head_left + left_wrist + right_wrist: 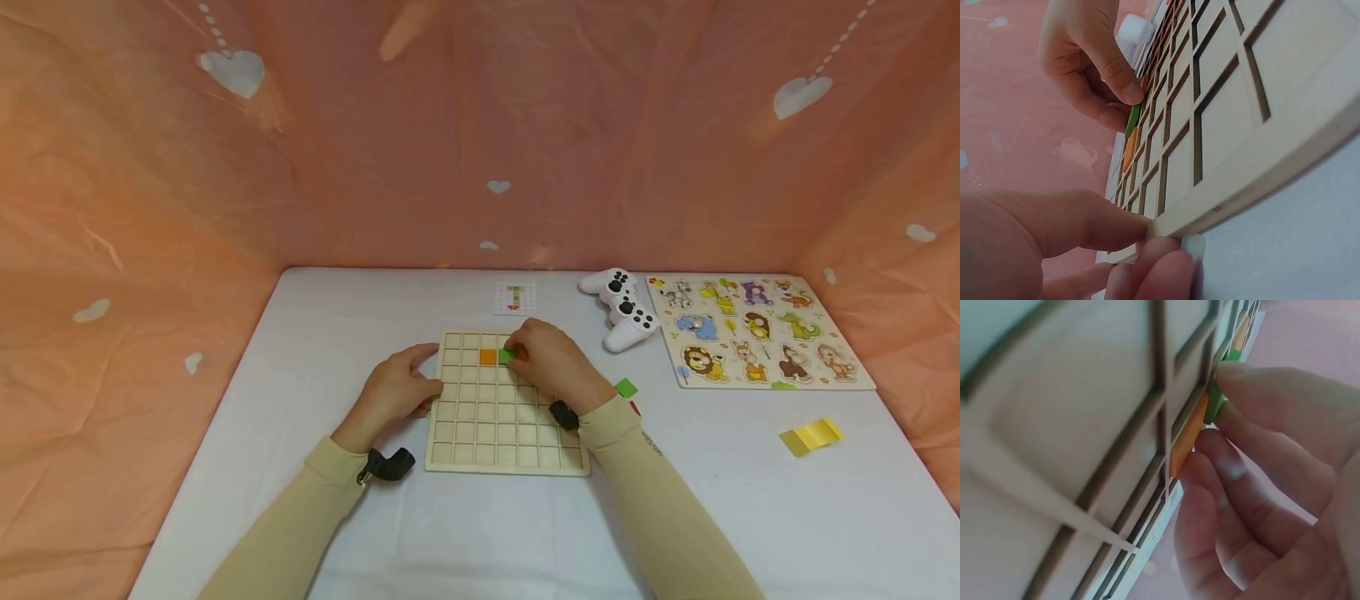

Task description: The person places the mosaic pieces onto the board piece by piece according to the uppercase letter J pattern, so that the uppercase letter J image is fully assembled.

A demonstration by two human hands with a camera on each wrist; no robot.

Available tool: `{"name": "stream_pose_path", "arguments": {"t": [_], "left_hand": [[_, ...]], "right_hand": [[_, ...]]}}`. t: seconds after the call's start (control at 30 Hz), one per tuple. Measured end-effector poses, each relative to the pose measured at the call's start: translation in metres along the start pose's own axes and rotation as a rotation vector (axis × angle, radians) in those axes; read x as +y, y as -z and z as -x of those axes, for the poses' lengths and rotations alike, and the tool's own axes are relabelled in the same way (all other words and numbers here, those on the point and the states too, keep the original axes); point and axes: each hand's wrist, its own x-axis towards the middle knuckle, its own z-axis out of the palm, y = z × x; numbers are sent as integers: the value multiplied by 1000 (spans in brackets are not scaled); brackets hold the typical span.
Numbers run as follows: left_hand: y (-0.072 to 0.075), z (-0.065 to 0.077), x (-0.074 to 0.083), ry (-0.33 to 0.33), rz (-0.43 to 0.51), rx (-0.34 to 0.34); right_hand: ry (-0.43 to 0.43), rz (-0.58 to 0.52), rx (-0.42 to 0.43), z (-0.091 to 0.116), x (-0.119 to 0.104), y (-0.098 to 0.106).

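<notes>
- right hand (551,358): thumb and forefinger pinch a green tile (1132,122); remaining fingers loosely bent below, best seen in right wrist view.
- green tile: over the second row from the far edge of the grid board (507,456), tilted in left wrist view; partly covered by the thumb, so its seating in the cell cannot be made out.
- orange tile (487,357): lies in the board, just left of the green one.
- second orange tile (1189,434): on the green tile's other side; mostly hidden by the fingers in head view.
- left hand (390,387): thumb and forefinger spread wide, touching the board's left edge; lower fingers partly hidden.
- loose green tile (626,387): on the table (465,533), right of the board. red piece (634,407) near it, partly covered by the right sleeve (660,500).
- beyond: pattern card (515,297), figure small; white controller (626,308); animal puzzle (663,304).
- far right: yellow strip (812,437), bent.
- both forearms cut off by the lower frame edge.
</notes>
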Motion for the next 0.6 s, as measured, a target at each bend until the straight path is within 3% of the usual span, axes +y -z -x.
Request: {"name": "stream_pose_path", "arguments": {"t": [0.6], "left_hand": [[0, 1, 1, 4, 7, 8]], "right_hand": [[0, -3, 3, -1, -1, -2]]}}
